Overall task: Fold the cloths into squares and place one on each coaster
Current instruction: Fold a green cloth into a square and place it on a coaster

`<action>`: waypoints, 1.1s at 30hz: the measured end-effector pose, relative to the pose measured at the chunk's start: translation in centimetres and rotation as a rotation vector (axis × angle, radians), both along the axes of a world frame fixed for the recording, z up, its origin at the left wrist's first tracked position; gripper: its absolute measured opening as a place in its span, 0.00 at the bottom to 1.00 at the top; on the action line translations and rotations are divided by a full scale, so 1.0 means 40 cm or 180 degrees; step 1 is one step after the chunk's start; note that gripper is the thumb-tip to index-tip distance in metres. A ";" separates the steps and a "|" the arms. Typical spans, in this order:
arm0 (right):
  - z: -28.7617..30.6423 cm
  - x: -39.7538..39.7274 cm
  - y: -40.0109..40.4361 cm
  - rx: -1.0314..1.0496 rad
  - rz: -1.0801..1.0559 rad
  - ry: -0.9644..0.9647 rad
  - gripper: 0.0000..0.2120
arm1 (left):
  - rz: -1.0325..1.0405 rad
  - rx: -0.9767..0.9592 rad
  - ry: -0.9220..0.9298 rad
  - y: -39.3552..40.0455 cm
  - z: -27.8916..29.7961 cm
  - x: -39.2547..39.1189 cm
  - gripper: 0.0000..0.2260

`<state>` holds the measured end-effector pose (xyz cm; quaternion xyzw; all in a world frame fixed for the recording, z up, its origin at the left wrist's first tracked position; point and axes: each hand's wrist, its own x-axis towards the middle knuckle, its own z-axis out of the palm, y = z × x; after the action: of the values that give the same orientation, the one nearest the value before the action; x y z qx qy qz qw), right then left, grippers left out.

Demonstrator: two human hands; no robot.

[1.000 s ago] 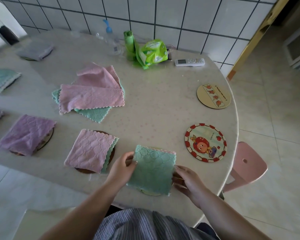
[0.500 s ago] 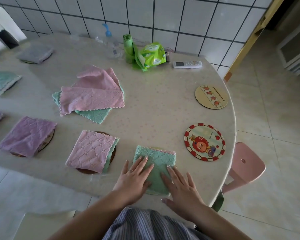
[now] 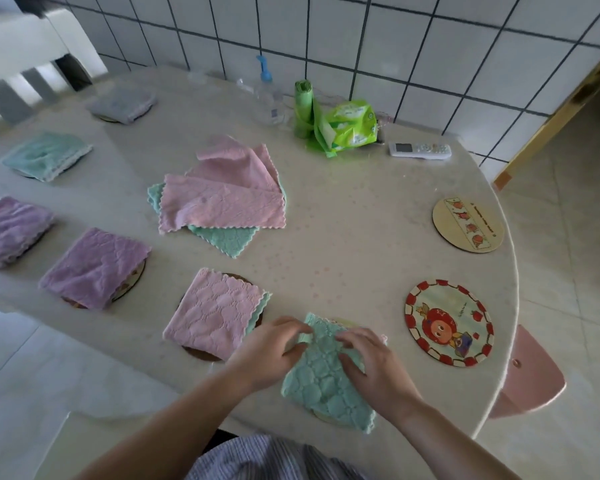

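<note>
Where the round cream table (image 3: pixel 343 244) curves nearest us, we see a folded mint-green square cloth (image 3: pixel 321 372) of quilted, scallop-edged microfibre lying on a coaster whose rim just peeks out beneath it. Our left hand (image 3: pixel 267 351) curls its fingers onto the cloth's upper left corner, pinching it, while our right hand (image 3: pixel 371 362) rests on its right half with fingers bent; whether it grips we cannot tell. We count six other folded cloths: one pink square (image 3: pixel 215 313), two lilac (image 3: pixel 96 266), one teal (image 3: pixel 47 154), one grey (image 3: pixel 122 103), each on a coaster. A loose pile of pink and green cloths (image 3: pixel 222 199) lies mid-table. Two bare round coasters sit right: one red-bordered cartoon disc (image 3: pixel 449 322), one tan wooden disc (image 3: pixel 468 224).
</note>
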<state>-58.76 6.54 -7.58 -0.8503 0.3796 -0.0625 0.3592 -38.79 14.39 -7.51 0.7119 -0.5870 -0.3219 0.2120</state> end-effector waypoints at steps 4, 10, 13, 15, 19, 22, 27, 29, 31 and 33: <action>0.017 0.123 -0.072 0.0036 0.0165 -0.0059 0.14 | 0.0678 -0.0039 0.0195 -0.016 0.031 0.126 0.12; 0.018 0.331 -0.197 0.0046 0.0737 0.0376 0.20 | 0.1209 0.0029 0.0117 -0.055 0.018 0.324 0.12; 0.008 0.422 -0.259 0.0026 0.0807 0.0782 0.26 | 0.1296 0.0218 -0.0272 -0.083 -0.015 0.413 0.17; -0.002 0.473 -0.295 -0.0004 0.0810 0.1064 0.28 | 0.1278 0.0418 -0.0647 -0.094 -0.051 0.473 0.22; -0.027 0.556 -0.341 -0.0020 0.0966 0.1386 0.30 | 0.1176 0.0708 -0.1170 -0.111 -0.099 0.560 0.28; -0.039 0.595 -0.363 -0.0142 0.0967 0.1468 0.28 | 0.1234 0.0700 -0.1354 -0.122 -0.113 0.595 0.28; -0.046 0.616 -0.387 -0.0227 0.0840 0.1394 0.28 | 0.1541 0.0460 -0.1290 -0.147 -0.116 0.624 0.26; -0.049 0.618 -0.389 -0.0180 0.0748 0.1359 0.31 | 0.1780 0.0284 -0.1268 -0.154 -0.118 0.635 0.22; -0.048 0.620 -0.391 -0.0155 0.0689 0.1324 0.31 | 0.1901 0.0120 -0.1385 -0.153 -0.124 0.645 0.18; -0.045 0.620 -0.392 -0.0137 0.0609 0.1235 0.30 | 0.2003 0.0029 -0.1510 -0.150 -0.127 0.655 0.16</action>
<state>-33.96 -9.14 -9.36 -0.8860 0.3578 0.1286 0.2655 -12.59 8.37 -12.60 0.9127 -0.3713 -0.0703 0.1557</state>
